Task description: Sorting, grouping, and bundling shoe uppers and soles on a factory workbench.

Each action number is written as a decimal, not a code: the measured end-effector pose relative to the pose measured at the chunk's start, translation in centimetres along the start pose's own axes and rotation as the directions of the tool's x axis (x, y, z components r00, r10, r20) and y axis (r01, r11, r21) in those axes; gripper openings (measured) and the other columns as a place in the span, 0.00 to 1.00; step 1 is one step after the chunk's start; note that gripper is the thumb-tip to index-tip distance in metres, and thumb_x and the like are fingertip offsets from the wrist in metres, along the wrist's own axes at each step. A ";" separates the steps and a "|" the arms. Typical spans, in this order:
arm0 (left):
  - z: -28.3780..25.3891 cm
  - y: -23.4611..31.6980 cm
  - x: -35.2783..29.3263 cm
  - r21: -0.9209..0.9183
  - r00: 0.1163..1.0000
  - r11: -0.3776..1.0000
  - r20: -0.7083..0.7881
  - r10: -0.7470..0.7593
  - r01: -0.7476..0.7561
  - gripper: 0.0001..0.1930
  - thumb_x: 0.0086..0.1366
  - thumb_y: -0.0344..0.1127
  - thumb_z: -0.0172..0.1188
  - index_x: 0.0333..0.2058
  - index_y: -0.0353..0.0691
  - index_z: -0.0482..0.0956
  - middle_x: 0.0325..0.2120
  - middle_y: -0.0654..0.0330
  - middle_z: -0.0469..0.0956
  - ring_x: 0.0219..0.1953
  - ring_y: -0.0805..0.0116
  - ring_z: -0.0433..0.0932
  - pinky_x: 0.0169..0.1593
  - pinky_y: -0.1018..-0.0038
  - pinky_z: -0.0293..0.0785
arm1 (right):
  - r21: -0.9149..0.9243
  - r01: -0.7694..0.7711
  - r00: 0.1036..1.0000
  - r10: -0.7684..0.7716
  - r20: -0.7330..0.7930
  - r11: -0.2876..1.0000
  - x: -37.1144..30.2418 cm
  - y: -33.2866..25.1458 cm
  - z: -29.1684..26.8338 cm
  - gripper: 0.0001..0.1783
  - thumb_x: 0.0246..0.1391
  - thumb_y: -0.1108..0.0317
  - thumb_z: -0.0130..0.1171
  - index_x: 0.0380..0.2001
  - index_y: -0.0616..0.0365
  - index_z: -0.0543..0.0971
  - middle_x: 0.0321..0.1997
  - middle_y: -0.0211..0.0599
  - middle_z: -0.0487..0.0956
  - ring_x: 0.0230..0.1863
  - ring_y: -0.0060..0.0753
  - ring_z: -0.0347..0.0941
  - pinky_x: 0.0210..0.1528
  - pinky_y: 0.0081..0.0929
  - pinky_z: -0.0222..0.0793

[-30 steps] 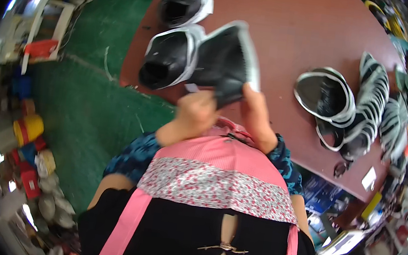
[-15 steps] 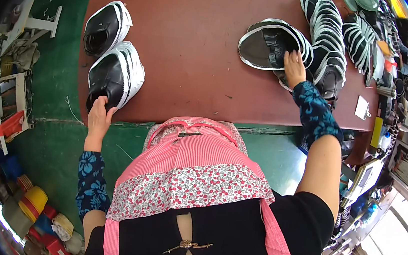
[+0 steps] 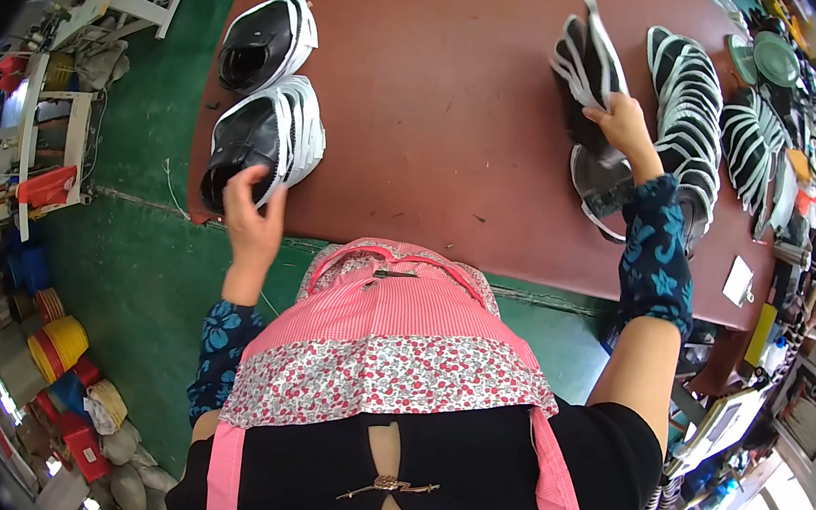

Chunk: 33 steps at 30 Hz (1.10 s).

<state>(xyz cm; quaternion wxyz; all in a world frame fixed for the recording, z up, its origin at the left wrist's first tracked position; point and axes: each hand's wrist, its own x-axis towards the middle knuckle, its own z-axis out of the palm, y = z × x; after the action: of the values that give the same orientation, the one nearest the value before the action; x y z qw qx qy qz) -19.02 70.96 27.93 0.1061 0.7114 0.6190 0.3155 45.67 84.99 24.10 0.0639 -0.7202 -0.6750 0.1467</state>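
Shoe top (image 3: 585,69), black with white edging, is in the right hand (image 3: 627,129), over the right half of the bench (image 3: 435,107). Its thumb and fingers are closed around the lower end of the piece, pinching it by a white border. The long axis runs away from the person, leaning a little left, and the narrow tip points at the far edge. Below the hand, a second black shoe top (image 3: 598,181) lies nearer the front edge. Whether the held piece touches it, I cannot tell.

The left hand (image 3: 255,228) is at the near left corner, index finger and thumb spread apart, holding nothing. Its fingertips overlap the front stack (image 3: 245,136) of shoe tops; contact cannot be made out. That stack's dark opening faces the near left corner. Just behind it, along the left edge, sits a back stack (image 3: 261,42).

Toward the right edge, a long row (image 3: 686,110) of overlapped pieces runs front to back, with a shorter row (image 3: 754,148) beyond it. A white card (image 3: 739,280) lies by the near right corner, any marks too small to read.
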 end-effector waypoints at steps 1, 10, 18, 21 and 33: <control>0.8 1.5 -0.6 -0.174 0.983 0.968 0.080 -0.168 0.179 0.20 0.74 0.32 0.71 0.59 0.34 0.77 0.53 0.54 0.82 0.54 0.61 0.81 0.61 0.64 0.77 | 0.406 0.006 0.998 -0.034 0.062 0.914 0.4 -3.1 -1.6 0.16 0.60 0.57 0.77 0.38 0.61 0.89 0.35 0.39 0.89 0.35 0.44 0.84 0.41 0.40 0.76; 7.6 10.9 6.1 -0.779 0.780 -0.190 0.620 -0.088 0.598 0.35 0.85 0.59 0.50 0.77 0.41 0.65 0.68 0.53 0.77 0.71 0.60 0.75 0.75 0.59 0.68 | 0.691 -0.286 0.957 -0.227 0.179 -0.664 -10.4 -19.5 8.5 0.32 0.67 0.61 0.70 0.69 0.62 0.76 0.63 0.45 0.85 0.63 0.48 0.83 0.66 0.48 0.80; 7.1 13.4 6.6 -0.752 0.637 -0.216 0.648 -0.417 0.623 0.26 0.80 0.50 0.66 0.64 0.37 0.76 0.55 0.60 0.83 0.57 0.70 0.82 0.64 0.66 0.79 | 0.328 -0.320 0.943 -0.331 0.024 -0.889 -14.4 -24.8 11.0 0.29 0.79 0.53 0.54 0.68 0.67 0.76 0.68 0.44 0.81 0.70 0.45 0.74 0.79 0.48 0.67; 7.4 12.5 6.5 -0.646 0.522 -0.268 0.748 -0.410 0.715 0.26 0.81 0.49 0.64 0.66 0.37 0.74 0.59 0.58 0.81 0.61 0.67 0.80 0.66 0.65 0.77 | 0.159 -0.285 0.956 -0.292 -0.021 -0.945 -14.1 -25.3 10.0 0.25 0.79 0.62 0.51 0.70 0.66 0.74 0.70 0.47 0.79 0.74 0.47 0.72 0.82 0.50 0.61; 8.6 13.4 7.0 -0.671 0.973 0.708 0.210 -0.100 0.218 0.17 0.57 0.31 0.84 0.43 0.38 0.88 0.39 0.60 0.84 0.39 0.67 0.83 0.44 0.71 0.80 | 0.757 -0.143 0.962 0.091 0.258 -0.638 -14.4 -28.0 6.1 0.28 0.80 0.61 0.56 0.76 0.59 0.68 0.75 0.43 0.75 0.75 0.45 0.72 0.80 0.50 0.65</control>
<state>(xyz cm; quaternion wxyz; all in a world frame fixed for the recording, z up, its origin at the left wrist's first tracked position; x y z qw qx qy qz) -2.86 76.80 30.67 0.4386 0.5872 0.5056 0.4552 16.49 72.36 28.19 0.6416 -0.3395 -0.0578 0.6854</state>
